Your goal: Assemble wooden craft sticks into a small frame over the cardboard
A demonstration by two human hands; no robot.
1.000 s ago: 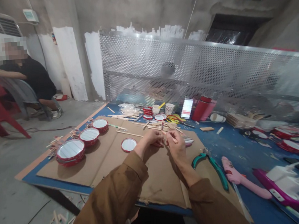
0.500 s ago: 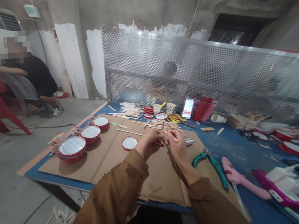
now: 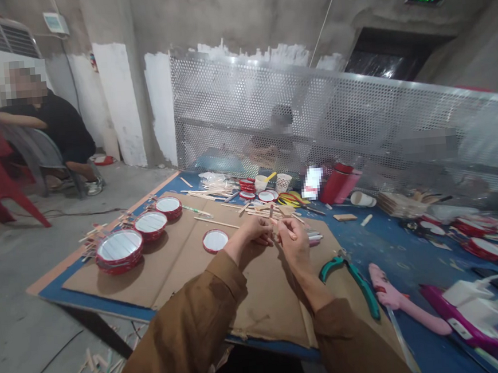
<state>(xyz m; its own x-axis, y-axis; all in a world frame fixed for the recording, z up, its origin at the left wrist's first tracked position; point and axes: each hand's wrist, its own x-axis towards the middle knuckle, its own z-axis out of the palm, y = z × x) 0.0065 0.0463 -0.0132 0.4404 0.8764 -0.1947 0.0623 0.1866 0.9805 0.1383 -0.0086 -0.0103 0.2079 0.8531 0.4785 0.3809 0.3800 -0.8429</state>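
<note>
Short stick (image 3: 271, 210) apparently pinched betw. L hand (image 3: 256, 232) and R hand (image 3: 294, 240), grip closed. Stacked red-rimmed discs (image 3: 119, 246) w/ sticks (image 3: 91, 246) set well left of grip, seemingly done; single disc (image 3: 215, 241) left near grip, no stick seen fitted, prob. unfinished.

Bare cardboard (image 3: 269, 305) leaves a usable lane between the brown sleeves (image 3: 194, 317), running from the near edge up to the left hand (image 3: 256, 232) and right hand (image 3: 292, 237); these, meeting at a small piece (image 3: 274, 223), close the centre. Leftward, a white-topped disc (image 3: 215, 241) obstructs; beyond it, an open strip ends at red drums (image 3: 149, 224). Rightward, pliers (image 3: 362, 281), a pink glue gun (image 3: 400, 301) and a purple power strip (image 3: 466, 321) obstruct in turn. Forward, loose sticks (image 3: 285, 210) lie low; a red cylinder (image 3: 336, 184) and perforated panel (image 3: 233, 96) stand behind. Clearance beneath the fingers is hidden and could not be verified.
</note>
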